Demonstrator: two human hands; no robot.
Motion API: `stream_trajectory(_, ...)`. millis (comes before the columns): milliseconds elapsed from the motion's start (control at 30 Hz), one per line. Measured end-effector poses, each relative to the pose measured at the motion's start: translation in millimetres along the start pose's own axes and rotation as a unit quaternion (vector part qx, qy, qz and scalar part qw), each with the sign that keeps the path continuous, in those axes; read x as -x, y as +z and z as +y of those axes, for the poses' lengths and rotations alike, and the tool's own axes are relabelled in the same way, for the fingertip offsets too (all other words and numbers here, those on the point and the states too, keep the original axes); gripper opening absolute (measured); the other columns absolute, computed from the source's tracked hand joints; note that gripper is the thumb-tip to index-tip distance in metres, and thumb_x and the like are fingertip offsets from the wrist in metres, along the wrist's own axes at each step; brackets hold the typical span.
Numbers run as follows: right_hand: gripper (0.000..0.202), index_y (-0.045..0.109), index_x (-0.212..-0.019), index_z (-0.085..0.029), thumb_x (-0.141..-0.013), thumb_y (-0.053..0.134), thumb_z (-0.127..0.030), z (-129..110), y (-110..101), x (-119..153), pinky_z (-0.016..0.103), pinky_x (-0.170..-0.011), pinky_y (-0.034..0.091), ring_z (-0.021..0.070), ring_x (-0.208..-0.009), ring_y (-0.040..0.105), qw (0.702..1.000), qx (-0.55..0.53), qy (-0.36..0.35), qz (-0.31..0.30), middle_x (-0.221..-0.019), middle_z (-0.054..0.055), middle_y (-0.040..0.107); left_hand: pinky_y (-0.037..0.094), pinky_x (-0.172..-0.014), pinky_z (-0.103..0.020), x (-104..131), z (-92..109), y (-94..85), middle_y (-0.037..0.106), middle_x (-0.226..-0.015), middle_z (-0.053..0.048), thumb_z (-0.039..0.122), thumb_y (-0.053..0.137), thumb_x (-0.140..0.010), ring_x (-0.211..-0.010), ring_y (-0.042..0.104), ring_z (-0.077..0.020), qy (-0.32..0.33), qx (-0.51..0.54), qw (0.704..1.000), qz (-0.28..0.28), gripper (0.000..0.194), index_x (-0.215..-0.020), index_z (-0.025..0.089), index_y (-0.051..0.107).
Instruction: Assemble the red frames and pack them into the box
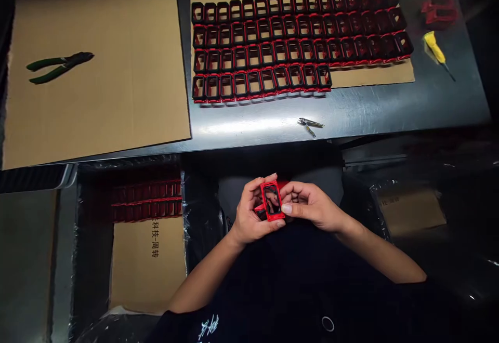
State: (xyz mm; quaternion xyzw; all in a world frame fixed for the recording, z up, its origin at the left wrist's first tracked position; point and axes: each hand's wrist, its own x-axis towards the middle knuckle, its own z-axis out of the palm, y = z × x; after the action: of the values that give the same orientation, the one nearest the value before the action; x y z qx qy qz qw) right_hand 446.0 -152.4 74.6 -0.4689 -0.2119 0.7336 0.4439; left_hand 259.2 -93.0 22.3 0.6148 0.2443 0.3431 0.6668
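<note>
A small red rectangular frame with a dark inner edge [267,184] is held up in front of my torso, below the table's front edge. My left hand [250,212] is wrapped round its left side, with fingers at the top and the thumb at the bottom. On the right side, my right hand [306,207] pinches the frame's edge between thumb and fingers. Another red part shows partly behind the frame, mostly hidden by my left hand. Rows of similar red and black frames [266,53] stand on cardboard on the table.
Green-handled cutters [58,67] lie on cardboard at the left. Small metal tools [311,123] rest near the metal table's [249,131] front edge. A yellow-handled tool [434,48] and red parts [439,12] are at the right. Below left, a lined box holds more red frames [146,209].
</note>
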Motion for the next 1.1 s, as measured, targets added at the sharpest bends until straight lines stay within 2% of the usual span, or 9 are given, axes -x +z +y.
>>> stream_trajectory(300,0.046,0.072,-0.094,-0.017,-0.070,0.087,-0.054,0.2,2.2,-8.0,0.027,-0.066,0.057,0.0125,-0.066,0.065,0.998,0.039,0.019,0.036,-0.076,0.001,0.070,0.054,-0.059,-0.023,4.2,-3.9,-6.6,0.053,-0.148,-0.011,0.045,0.087,-0.071,-0.079,0.065,-0.0124,-0.017,0.139,0.986,0.094,0.075,-0.132,0.035,0.045)
stream_trajectory(367,0.047,0.074,-0.094,-0.018,-0.072,0.085,-0.057,2.8,-3.3,-9.8,0.028,-0.066,0.059,0.0142,-0.066,0.067,0.996,0.065,0.017,0.062,-0.076,0.003,0.071,0.053,-0.058,-0.023,13.2,-2.8,-31.6,0.056,-0.143,-0.011,0.049,0.088,-0.064,-0.077,0.063,-0.0127,-0.023,0.082,0.981,0.174,0.080,-0.128,0.032,0.044)
stream_trajectory(433,0.047,0.075,-0.094,-0.018,-0.072,0.085,-0.058,6.2,-10.3,-12.7,0.029,-0.066,0.060,0.0164,-0.068,0.069,0.993,0.088,0.019,0.078,-0.077,0.005,0.072,0.052,-0.059,-0.023,30.8,1.5,-72.5,0.060,-0.136,-0.011,0.057,0.084,-0.063,-0.078,0.062,-0.0129,-0.103,-0.041,0.950,0.290,0.083,-0.129,0.030,0.041)
stream_trajectory(500,0.045,0.076,-0.094,-0.018,-0.073,0.084,-0.057,9.3,-16.6,-15.8,0.030,-0.067,0.061,0.0180,-0.070,0.070,0.990,0.109,0.028,0.089,-0.079,0.007,0.074,0.051,-0.059,-0.022,57.5,9.4,-120.8,0.063,-0.125,-0.006,0.062,0.066,-0.080,-0.072,0.061,-0.0100,-0.274,-0.184,0.854,0.402,0.071,-0.135,0.030,0.034)
stream_trajectory(567,0.046,0.077,-0.095,-0.018,-0.073,0.085,-0.057,11.2,-20.9,-18.7,0.030,-0.068,0.062,0.0187,-0.070,0.071,0.986,0.130,0.036,0.100,-0.079,0.008,0.074,0.049,-0.056,-0.022,88.5,16.8,-163.3,0.065,-0.111,-0.006,0.052,0.048,-0.097,-0.064,0.058,-0.0089,-0.369,-0.224,0.782,0.448,0.051,-0.136,0.023,0.037)
stream_trajectory(667,0.048,0.078,-0.093,-0.018,-0.069,0.087,-0.059,11.9,-23.7,-23.6,0.030,-0.067,0.062,0.0194,-0.069,0.071,0.980,0.155,0.048,0.119,-0.078,0.008,0.074,0.054,-0.061,-0.027,127.6,16.3,-197.7,0.066,-0.100,-0.005,0.044,0.052,-0.100,-0.070,0.062,-0.0125,-0.485,-0.231,0.723,0.434,0.036,-0.122,0.015,0.056)
stream_trajectory(767,0.050,0.079,-0.090,-0.019,-0.063,0.090,-0.059,10.5,-23.1,-30.1,0.028,-0.065,0.062,0.0196,-0.068,0.071,0.973,0.174,0.064,0.134,-0.075,0.007,0.074,0.060,-0.074,-0.034,145.5,1.6,-200.6,0.068,-0.106,-0.007,0.040,0.062,-0.097,-0.086,0.067,-0.0170,-0.567,-0.216,0.700,0.376,0.032,-0.115,0.014,0.063)
stream_trajectory(900,0.050,0.079,-0.090,-0.020,-0.061,0.091,-0.058,7.1,-17.7,-37.0,0.029,-0.065,0.062,0.0195,-0.067,0.070,0.969,0.201,0.061,0.128,-0.075,0.007,0.074,0.060,-0.075,-0.035,148.1,-12.9,-193.6,0.068,-0.105,-0.006,0.043,0.060,-0.098,-0.085,0.068,-0.0172,-0.598,-0.210,0.710,0.306,0.035,-0.116,0.014,0.063)
stream_trajectory(1100,0.047,0.079,-0.090,-0.018,-0.069,0.086,-0.060,8.0,-11.2,-40.1,0.031,-0.067,0.061,0.0200,-0.069,0.070,0.968,0.230,0.035,0.096,-0.076,0.008,0.074,0.059,-0.080,-0.038,148.5,-5.0,-196.7,0.070,-0.106,-0.006,0.040,0.064,-0.096,-0.089,0.069,-0.0190,-0.600,-0.230,0.721,0.260,0.032,-0.116,0.014,0.065)
